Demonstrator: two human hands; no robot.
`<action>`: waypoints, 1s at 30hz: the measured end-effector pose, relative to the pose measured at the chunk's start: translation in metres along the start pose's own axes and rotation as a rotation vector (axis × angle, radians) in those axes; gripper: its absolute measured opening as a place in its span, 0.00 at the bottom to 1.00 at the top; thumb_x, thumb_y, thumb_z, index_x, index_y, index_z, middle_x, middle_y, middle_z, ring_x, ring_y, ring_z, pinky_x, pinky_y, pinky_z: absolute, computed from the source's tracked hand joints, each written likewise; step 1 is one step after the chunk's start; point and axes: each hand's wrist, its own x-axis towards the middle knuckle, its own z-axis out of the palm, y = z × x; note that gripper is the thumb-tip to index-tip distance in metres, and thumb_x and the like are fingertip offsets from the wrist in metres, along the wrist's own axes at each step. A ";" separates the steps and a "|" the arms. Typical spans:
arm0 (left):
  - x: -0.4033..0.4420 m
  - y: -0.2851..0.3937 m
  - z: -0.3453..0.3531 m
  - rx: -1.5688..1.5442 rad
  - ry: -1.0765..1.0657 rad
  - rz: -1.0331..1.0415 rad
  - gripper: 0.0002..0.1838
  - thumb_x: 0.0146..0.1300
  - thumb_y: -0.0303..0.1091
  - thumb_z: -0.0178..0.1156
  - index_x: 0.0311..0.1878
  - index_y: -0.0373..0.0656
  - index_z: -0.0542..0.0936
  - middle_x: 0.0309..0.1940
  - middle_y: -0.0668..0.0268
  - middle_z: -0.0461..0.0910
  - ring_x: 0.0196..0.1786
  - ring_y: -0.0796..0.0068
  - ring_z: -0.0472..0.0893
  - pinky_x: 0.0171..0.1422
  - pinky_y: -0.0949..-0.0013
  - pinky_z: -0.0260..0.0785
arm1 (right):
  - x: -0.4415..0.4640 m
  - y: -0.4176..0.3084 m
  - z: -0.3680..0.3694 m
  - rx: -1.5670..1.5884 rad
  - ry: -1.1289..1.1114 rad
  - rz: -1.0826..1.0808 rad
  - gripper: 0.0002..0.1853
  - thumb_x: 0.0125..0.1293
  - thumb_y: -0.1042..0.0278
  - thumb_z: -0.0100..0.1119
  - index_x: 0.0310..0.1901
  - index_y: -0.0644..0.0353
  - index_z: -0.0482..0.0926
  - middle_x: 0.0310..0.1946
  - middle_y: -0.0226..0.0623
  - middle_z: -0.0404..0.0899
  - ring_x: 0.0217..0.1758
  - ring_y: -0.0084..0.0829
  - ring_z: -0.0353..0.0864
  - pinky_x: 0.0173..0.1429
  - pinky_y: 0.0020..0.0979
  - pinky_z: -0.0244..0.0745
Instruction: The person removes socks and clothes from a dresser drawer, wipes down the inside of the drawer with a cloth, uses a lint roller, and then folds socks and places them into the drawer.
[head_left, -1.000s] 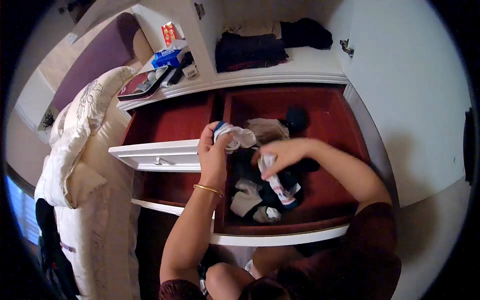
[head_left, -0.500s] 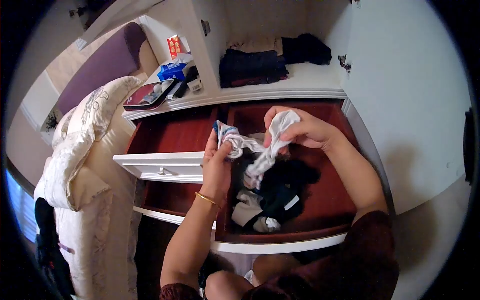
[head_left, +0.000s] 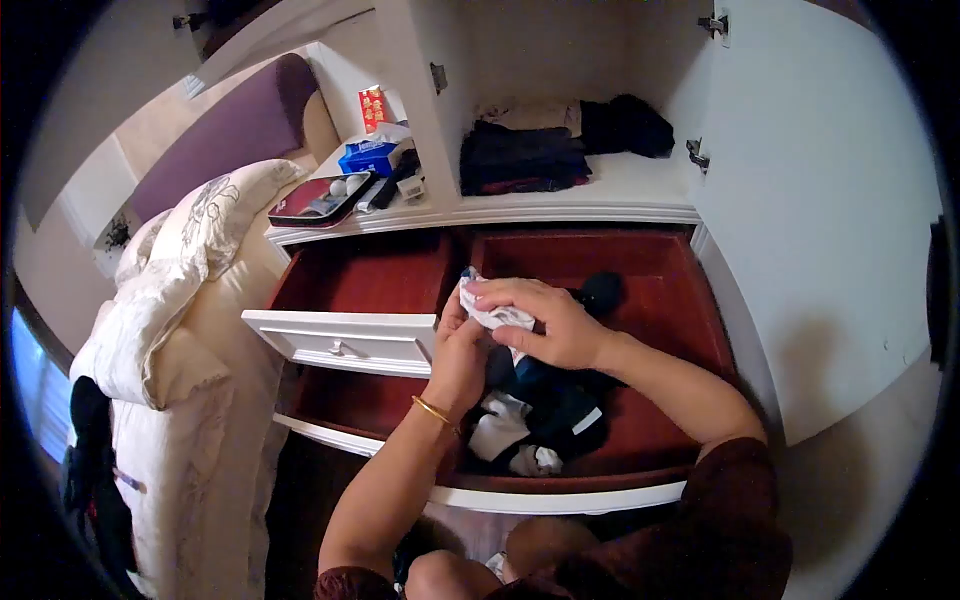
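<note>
Over the open red-brown drawer [head_left: 665, 390], my left hand [head_left: 458, 355] is closed on a bundle of white socks [head_left: 492, 312] with a little blue at the top end. My right hand [head_left: 560, 325] lies across the same socks from the right, fingers bent over them and thumb along the lower side. Part of the bundle is hidden under the fingers. Below my hands, dark clothing [head_left: 560, 412] with a white label lies in the drawer. A pale sock-like piece [head_left: 498, 428] and a small balled white piece [head_left: 537, 460] lie beside it.
A smaller open drawer [head_left: 340, 335] juts out at the left, with another below. Folded dark clothes [head_left: 525, 158] lie on the cabinet shelf. The cabinet door [head_left: 810, 220] stands open at the right. A tissue pack [head_left: 370, 157] and a red case [head_left: 315, 200] sit on the ledge.
My right hand has come down and left onto the socks at my left hand. The stretched, hanging white sock is now gathered into a compact bundle. The view has shifted slightly.
</note>
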 end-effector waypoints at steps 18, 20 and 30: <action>-0.006 0.018 0.007 -0.044 -0.093 0.036 0.35 0.62 0.20 0.59 0.72 0.50 0.61 0.63 0.66 0.70 0.60 0.74 0.74 0.58 0.70 0.73 | 0.006 -0.005 -0.012 0.284 0.095 0.178 0.22 0.52 0.84 0.57 0.52 0.61 0.76 0.43 0.39 0.75 0.52 0.39 0.75 0.58 0.32 0.70; -0.011 0.020 0.014 0.046 -0.106 0.007 0.37 0.61 0.23 0.61 0.73 0.52 0.59 0.63 0.67 0.70 0.59 0.75 0.74 0.56 0.72 0.72 | 0.005 -0.006 -0.013 0.390 0.161 0.332 0.16 0.51 0.81 0.60 0.44 0.59 0.78 0.37 0.37 0.77 0.49 0.39 0.77 0.56 0.34 0.71; -0.005 0.020 0.018 0.094 0.002 0.151 0.23 0.59 0.26 0.61 0.57 0.48 0.67 0.46 0.67 0.76 0.45 0.75 0.79 0.45 0.72 0.77 | 0.005 0.012 -0.018 0.559 -0.009 0.160 0.23 0.55 0.79 0.58 0.55 0.59 0.77 0.56 0.37 0.73 0.62 0.33 0.70 0.65 0.31 0.65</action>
